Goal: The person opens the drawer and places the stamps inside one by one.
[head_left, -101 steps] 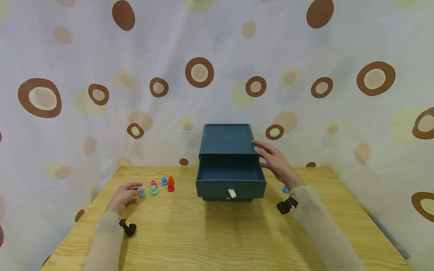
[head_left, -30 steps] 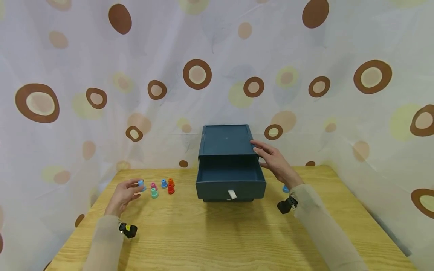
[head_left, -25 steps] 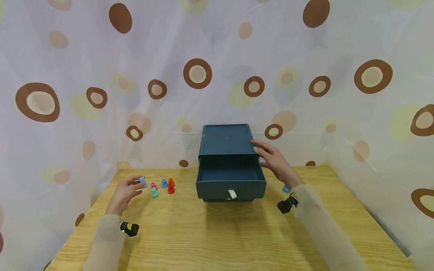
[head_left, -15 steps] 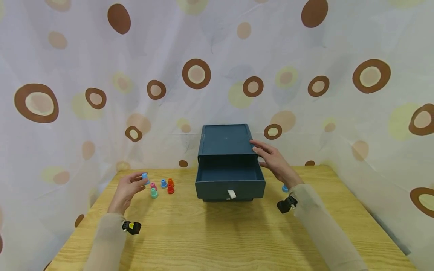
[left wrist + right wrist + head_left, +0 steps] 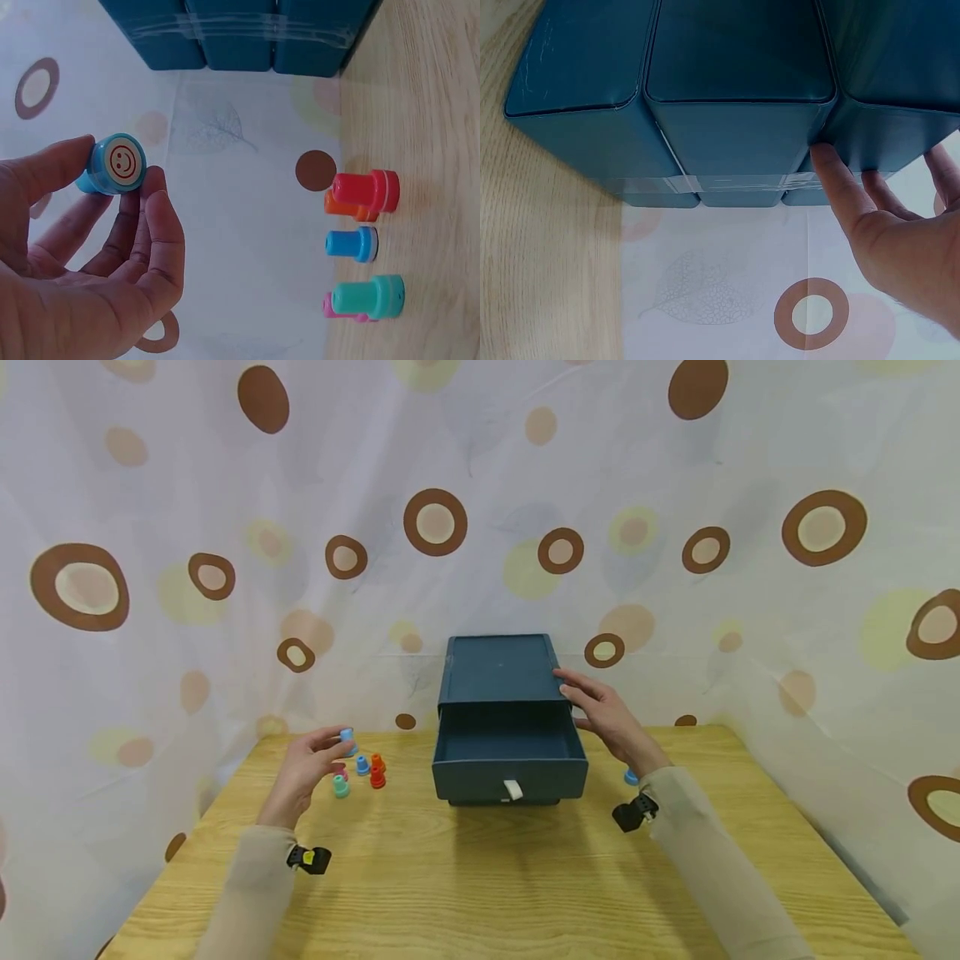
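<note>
My left hand (image 5: pixel 303 768) pinches a light blue toy stamp (image 5: pixel 116 165) between thumb and fingers, raised above the table. Its printing face, a red smiley, shows in the left wrist view. My right hand (image 5: pixel 611 722) rests against the right side of the dark blue drawer cabinet (image 5: pixel 498 668), with fingers extended and the thumb (image 5: pixel 836 172) on its wall. The cabinet's top drawer (image 5: pixel 465 781) is pulled out and its visible inside holds nothing; a white tab handle (image 5: pixel 513 790) sits on its front.
Left of the cabinet stand several stamps: teal (image 5: pixel 341 787), pink (image 5: pixel 330 305), blue (image 5: pixel 362 766), orange (image 5: pixel 377 762) and red (image 5: pixel 378 778). Another blue piece (image 5: pixel 631 777) lies to the right, partly behind my right wrist. A patterned curtain (image 5: pixel 480 585) closes off the table's back.
My left hand has picked the light blue stamp off the table, raised it and carried it to the right, past the pink stamp. My right hand and the drawer have stayed put.
</note>
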